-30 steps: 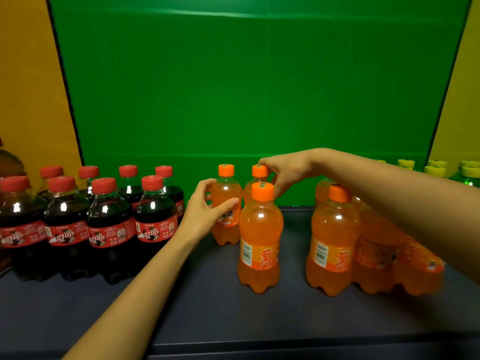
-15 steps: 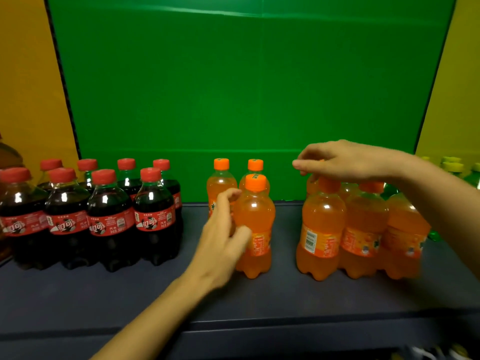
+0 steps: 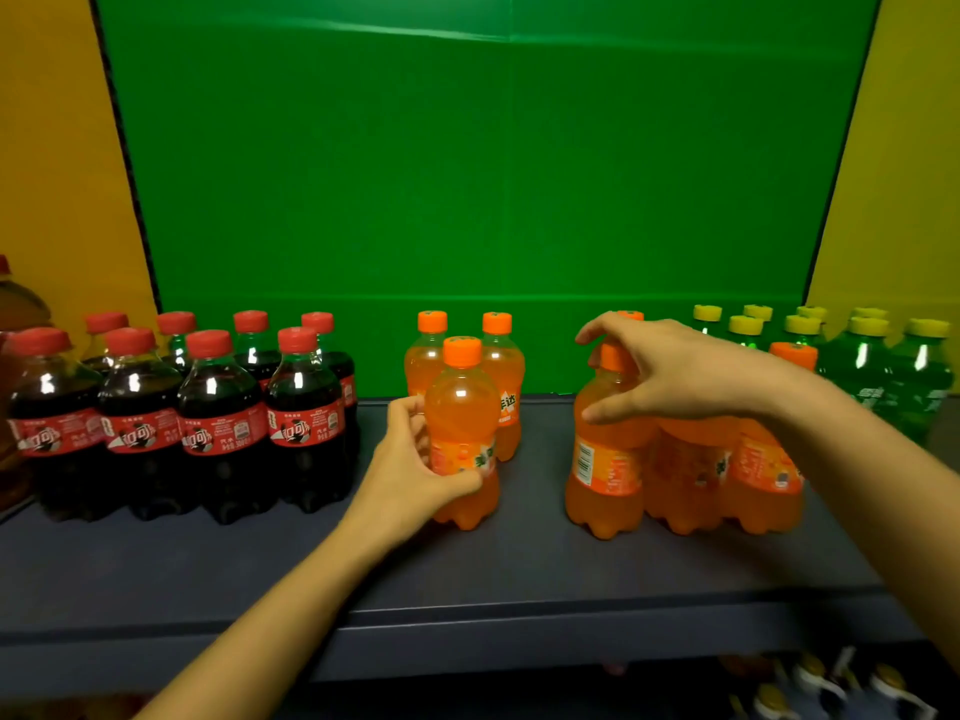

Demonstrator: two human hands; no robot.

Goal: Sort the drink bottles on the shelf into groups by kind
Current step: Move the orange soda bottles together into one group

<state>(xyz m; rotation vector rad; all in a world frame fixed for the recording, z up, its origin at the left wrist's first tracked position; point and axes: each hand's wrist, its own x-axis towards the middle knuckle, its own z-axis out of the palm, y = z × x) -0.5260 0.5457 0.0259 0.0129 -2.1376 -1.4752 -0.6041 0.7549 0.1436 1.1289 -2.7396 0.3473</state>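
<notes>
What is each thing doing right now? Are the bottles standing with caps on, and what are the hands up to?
Cola bottles: upright, capped, grouped at left.
Front orange bottle: upright, capped, gripped by left hand.
Two orange bottles behind: upright, capped.
Orange bottles at right: upright, capped, bunched.
Green bottles: upright, capped, far right.
Right hand: over a right orange bottle's top; grip unclear.

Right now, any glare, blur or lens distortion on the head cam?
Head view: glare spots on the cola bottles, green bottles and the orange bottle in the left hand; backdrop edges lean from wide-angle distortion; mild softness overall; below the shelf too dark to read.
</notes>
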